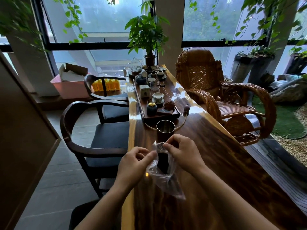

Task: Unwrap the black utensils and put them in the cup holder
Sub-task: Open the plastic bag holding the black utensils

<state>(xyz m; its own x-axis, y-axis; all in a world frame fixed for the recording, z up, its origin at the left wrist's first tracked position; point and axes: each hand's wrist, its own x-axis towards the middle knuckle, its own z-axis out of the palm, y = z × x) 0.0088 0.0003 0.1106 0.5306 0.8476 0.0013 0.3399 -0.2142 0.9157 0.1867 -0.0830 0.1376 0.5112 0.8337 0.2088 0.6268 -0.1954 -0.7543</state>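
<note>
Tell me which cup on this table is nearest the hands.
The tall dark metal cup, alone just beyond the right hand pinching the clear plastic wrapper; the small tea cups sit farther off in the long dark tray.

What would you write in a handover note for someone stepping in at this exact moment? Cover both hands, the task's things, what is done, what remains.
Left hand pinches the clear wrapper at its left edge; right hand pinches its top.
Black utensils sit inside the wrapper, held above the table.
Cup holder stands upright just beyond the hands.
Done: wrapper in hand, not yet off.
Left: free the utensils, put them in the holder.
</note>
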